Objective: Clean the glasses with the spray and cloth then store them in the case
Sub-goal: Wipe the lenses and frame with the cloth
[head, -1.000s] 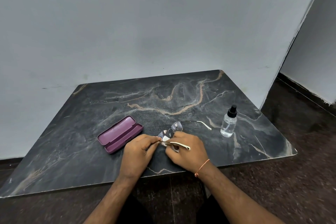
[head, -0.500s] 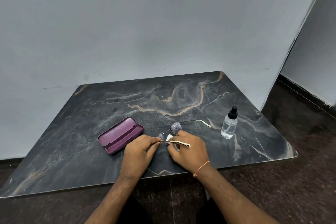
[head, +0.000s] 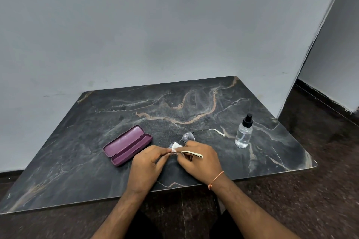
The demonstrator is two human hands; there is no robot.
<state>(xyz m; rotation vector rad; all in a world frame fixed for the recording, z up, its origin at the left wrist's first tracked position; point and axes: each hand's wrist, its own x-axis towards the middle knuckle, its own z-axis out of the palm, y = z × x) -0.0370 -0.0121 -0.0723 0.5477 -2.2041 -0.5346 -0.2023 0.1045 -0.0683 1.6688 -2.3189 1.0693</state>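
Thin-framed glasses (head: 188, 136) with cream temple tips are held low over the dark marble table (head: 77, 141), near its front edge. My right hand (head: 200, 161) grips them at the near lens, one temple lying across its fingers. My left hand (head: 147, 163) pinches the frame's near end beside a small white cloth (head: 175, 146) pressed on the near lens. The far lens and other temple stick out toward the back right. A purple case (head: 127, 144) lies open on the left. The clear spray bottle (head: 244, 133) with a black cap stands upright on the right.
The table backs onto a pale wall (head: 155, 35). Dark floor (head: 310, 200) runs along its right side and below its front edge. My knees are partly visible under the front edge.
The hands and glasses stay in nearly the same place. The white cloth now shows a bit more over the near lens between my fingertips.
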